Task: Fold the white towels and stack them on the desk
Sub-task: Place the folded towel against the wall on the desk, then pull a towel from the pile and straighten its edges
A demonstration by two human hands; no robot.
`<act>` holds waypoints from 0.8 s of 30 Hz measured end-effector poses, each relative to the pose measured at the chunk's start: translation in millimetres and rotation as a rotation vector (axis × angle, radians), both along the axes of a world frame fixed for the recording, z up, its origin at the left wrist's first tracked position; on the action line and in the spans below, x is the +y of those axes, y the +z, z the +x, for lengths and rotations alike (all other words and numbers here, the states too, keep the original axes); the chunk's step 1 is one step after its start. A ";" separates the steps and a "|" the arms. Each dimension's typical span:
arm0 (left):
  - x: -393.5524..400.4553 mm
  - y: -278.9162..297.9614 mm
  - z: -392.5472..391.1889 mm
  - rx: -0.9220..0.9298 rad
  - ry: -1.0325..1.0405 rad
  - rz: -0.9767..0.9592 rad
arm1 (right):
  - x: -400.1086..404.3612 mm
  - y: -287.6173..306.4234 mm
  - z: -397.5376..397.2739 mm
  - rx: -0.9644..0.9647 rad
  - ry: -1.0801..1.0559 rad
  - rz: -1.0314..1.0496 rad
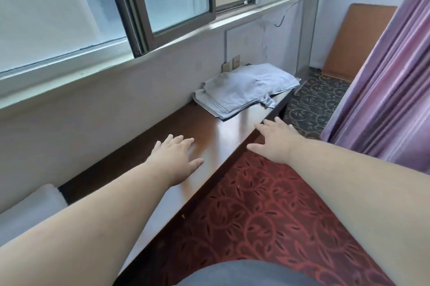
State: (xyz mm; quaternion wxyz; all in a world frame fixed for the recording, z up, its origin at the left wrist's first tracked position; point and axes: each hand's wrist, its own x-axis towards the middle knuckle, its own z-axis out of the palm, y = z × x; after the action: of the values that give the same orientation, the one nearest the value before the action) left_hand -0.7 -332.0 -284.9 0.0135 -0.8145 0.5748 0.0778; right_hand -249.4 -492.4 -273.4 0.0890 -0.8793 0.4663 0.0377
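Towels [246, 90]: stacked at desk's [216, 132] far end.
Left hand [176, 157]: fingers straight, holding nothing.
Right hand [274, 141]: likewise, empty.

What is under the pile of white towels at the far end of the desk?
The towel pile lies on the brown desk, against the wall. A darker edge shows beneath its front; anything else under it is covered.

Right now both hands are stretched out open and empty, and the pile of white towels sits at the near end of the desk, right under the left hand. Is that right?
Not quite. The head view shows the pile of white towels at the far end of the desk, beyond both hands and touched by neither. The rest holds: the left hand and right hand are stretched out open and empty.
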 end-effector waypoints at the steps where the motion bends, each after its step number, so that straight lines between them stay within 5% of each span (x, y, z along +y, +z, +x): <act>1: -11.9 -4.7 -3.7 0.009 -0.004 0.006 | -9.8 -5.4 -6.0 0.010 -0.017 0.002; 24: -417.6 -85.0 30.7 -0.112 -0.244 0.076 | -339.1 -103.2 -29.7 -0.057 -0.291 0.155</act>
State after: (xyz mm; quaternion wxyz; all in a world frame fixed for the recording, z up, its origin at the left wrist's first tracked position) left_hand 29.9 -749.7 -369.8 0.0859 -0.7404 0.6647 0.0518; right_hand -279.1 -831.4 -376.6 0.1741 -0.7938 0.5817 0.0353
